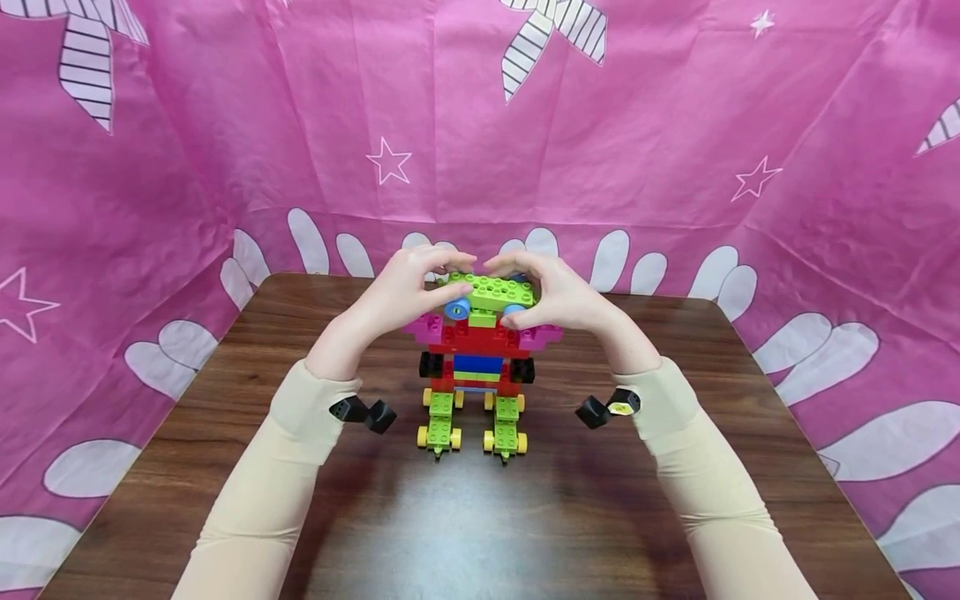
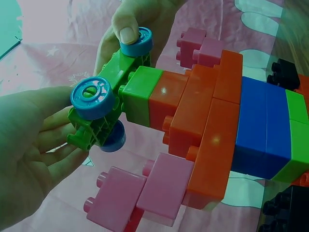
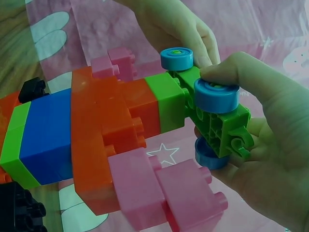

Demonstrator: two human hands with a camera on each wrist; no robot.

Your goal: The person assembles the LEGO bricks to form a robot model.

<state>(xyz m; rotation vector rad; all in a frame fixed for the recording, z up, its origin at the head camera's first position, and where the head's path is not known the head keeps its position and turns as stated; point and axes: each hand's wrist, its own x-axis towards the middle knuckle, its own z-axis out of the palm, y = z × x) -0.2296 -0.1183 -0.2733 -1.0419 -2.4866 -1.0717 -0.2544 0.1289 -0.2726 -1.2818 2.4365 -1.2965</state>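
A green toy car base (image 1: pixel 491 292) with blue wheels (image 2: pixel 92 98) lies crosswise at the top of a figure built of toy bricks. My left hand (image 1: pixel 405 287) holds its left end, thumb at the front and fingers behind. The right hand (image 1: pixel 570 292) grips the other end, its thumb on a blue wheel (image 3: pixel 216 95). Beneath the base is a green brick (image 3: pixel 166 100), its studs facing the underside. Red bricks (image 1: pixel 474 338) form the upper body, with pink bricks (image 1: pixel 540 337) out to both sides and a blue brick (image 1: pixel 478 364) below.
The figure stands on a dark wooden table (image 1: pixel 637 517), on two green car bases (image 1: pixel 440 429) with yellow wheels. Black bricks (image 1: pixel 522 370) jut from its sides. A pink patterned cloth (image 1: pixel 480 125) hangs around the table's back and sides.
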